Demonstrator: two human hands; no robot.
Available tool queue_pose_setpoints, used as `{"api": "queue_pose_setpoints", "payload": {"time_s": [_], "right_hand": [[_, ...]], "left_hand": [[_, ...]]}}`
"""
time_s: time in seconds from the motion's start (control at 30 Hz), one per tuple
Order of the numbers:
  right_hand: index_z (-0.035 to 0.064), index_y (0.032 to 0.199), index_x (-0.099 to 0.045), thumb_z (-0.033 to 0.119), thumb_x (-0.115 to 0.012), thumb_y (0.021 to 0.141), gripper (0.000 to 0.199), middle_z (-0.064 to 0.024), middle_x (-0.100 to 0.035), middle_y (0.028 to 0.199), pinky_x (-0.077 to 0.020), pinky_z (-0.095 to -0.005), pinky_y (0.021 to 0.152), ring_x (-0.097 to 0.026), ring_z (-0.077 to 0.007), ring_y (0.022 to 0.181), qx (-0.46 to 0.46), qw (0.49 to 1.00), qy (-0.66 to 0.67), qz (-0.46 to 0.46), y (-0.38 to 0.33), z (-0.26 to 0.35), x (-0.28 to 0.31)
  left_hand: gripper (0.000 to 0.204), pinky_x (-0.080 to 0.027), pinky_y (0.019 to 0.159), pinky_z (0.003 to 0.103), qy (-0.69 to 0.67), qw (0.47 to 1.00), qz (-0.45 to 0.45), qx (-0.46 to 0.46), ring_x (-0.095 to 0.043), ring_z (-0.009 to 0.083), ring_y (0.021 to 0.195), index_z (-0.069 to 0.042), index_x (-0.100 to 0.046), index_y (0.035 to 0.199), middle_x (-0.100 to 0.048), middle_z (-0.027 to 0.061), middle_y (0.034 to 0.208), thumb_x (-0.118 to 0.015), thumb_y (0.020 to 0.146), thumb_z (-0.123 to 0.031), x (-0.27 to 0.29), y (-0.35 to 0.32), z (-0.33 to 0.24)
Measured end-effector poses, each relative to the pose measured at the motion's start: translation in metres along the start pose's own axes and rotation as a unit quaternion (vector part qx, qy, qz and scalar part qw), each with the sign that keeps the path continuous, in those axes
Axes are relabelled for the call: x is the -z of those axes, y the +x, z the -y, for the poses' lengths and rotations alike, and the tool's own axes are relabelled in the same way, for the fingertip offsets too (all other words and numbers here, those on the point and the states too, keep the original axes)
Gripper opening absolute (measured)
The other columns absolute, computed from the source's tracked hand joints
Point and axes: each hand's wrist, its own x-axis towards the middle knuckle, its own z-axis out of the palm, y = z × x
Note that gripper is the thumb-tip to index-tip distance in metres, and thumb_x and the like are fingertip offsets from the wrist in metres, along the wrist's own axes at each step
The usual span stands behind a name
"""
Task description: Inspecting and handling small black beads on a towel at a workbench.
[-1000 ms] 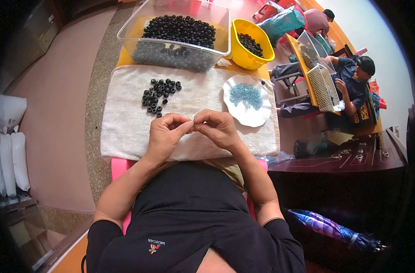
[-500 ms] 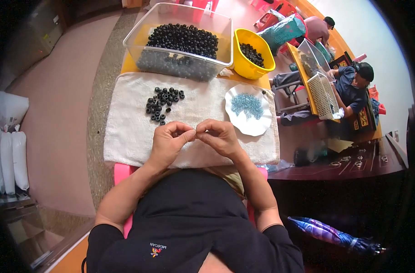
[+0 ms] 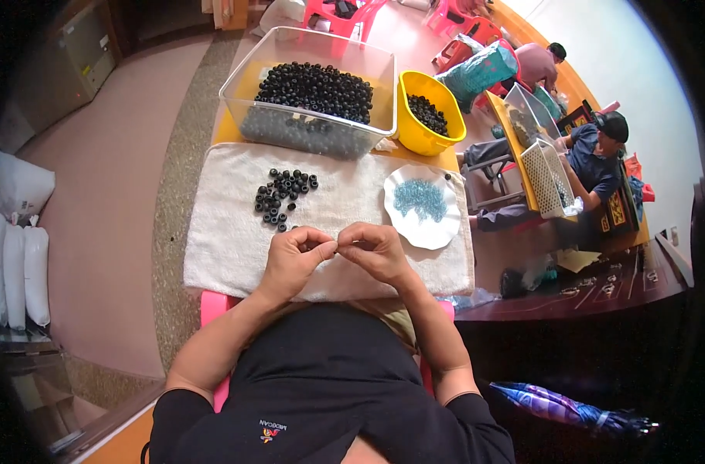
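Nearest you is your black shirt (image 3: 329,356), with a folded blue-and-purple umbrella (image 3: 565,404) off to the right. Ahead of it your left hand (image 3: 292,261) and right hand (image 3: 379,255) meet above the near part of a white towel (image 3: 221,240), each with thumb and forefinger drawn into a pinch, fingertips together. You may have something tiny between them; I cannot tell whether either hand grips it.

Just beyond your left hand, loose black beads (image 3: 286,188) lie scattered on the towel, the closest one right by your fingers. Beyond your right hand sits a white scalloped plate (image 3: 426,233) bearing tiny blue beads (image 3: 420,199), and a single black bead (image 3: 447,177) lies at its far right edge.

Past the towel stand a clear plastic bin (image 3: 240,87) of black beads and, to its right, a yellow tub (image 3: 418,141) with more. Farther right, a seated co-worker (image 3: 592,158) leans toward a small table.
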Motion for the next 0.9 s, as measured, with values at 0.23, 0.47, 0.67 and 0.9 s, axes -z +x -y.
{"api": "queue_pose_setpoints", "payload": {"time_s": [0.23,0.47,0.67,0.9], "right_hand": [[-0.0028,0.094,-0.065,-0.005,-0.065,0.087,0.007,-0.0054,-0.065,0.096,-0.0489,-0.0234,0.076,-0.060,-0.0103,0.088,-0.005,1.000,0.014,0.009,0.000,0.007,-0.001],[-0.0028,0.093,-0.066,-0.006,-0.066,0.086,0.007,-0.0059,-0.065,0.094,-0.0487,-0.0230,0.073,-0.061,-0.0100,0.085,0.005,1.000,0.015,0.004,0.000,0.009,-0.002],[-0.0027,0.091,-0.066,-0.006,-0.066,0.085,0.007,-0.0057,-0.066,0.093,-0.0481,-0.0226,0.070,-0.061,-0.0097,0.083,0.019,0.999,-0.037,0.001,0.000,0.010,-0.001],[-0.0026,0.090,-0.066,-0.008,-0.065,0.084,0.008,-0.0057,-0.066,0.092,-0.0479,-0.0225,0.069,-0.060,-0.0095,0.081,0.024,0.996,-0.082,-0.001,0.001,0.018,-0.003]], "left_hand": [[0.010,-0.049,0.067,0.020,-0.012,1.000,0.002,-0.004,-0.062,0.0063,0.074,0.002,-0.068,0.093,-0.069,0.0028,0.083,-0.070,0.088,-0.006,0.000,0.000,0.005],[0.010,-0.050,0.067,0.021,-0.010,1.000,-0.001,0.009,-0.062,0.0066,0.073,0.002,-0.068,0.093,-0.069,0.0031,0.082,-0.070,0.088,-0.006,0.000,0.000,0.003],[0.010,-0.050,0.067,0.021,-0.001,1.000,-0.007,-0.002,-0.062,0.0068,0.074,0.002,-0.068,0.092,-0.069,0.0037,0.081,-0.070,0.088,-0.007,-0.001,-0.001,0.003],[0.010,-0.049,0.066,0.021,0.004,1.000,-0.012,-0.002,-0.062,0.0071,0.073,0.002,-0.068,0.092,-0.068,0.0038,0.081,-0.069,0.088,-0.007,-0.002,-0.001,0.001]]}}
